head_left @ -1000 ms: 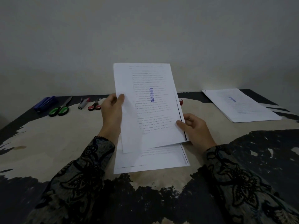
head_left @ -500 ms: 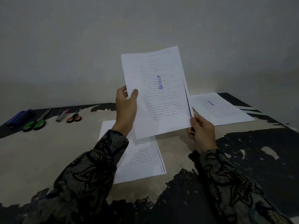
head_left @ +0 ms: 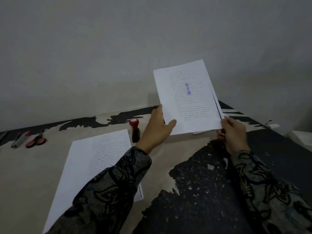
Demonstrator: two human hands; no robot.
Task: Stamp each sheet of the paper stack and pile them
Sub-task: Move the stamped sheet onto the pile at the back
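A stamped sheet (head_left: 189,97) with a blue mark in its middle is held up in the air at the right. My left hand (head_left: 158,129) grips its lower left corner and my right hand (head_left: 233,135) pinches its lower right corner. Just under the sheet's lower edge the pile of stamped sheets (head_left: 200,132) peeks out on the table. The paper stack (head_left: 94,162) of printed sheets lies on the table at the left, partly under my left sleeve. A stamp (head_left: 135,130) with a red top and dark body stands upright between the stack and my left hand.
Red-handled scissors (head_left: 36,141) and a grey and red tool (head_left: 20,139) lie at the table's far left. The table (head_left: 202,191) has a worn beige and black top. A grey wall stands close behind it. A white object (head_left: 302,139) sits at the right edge.
Both hands have carried the stamped sheet to the right, over the pile of stamped sheets. The view has swung right, so the paper stack and scissors now lie further left.
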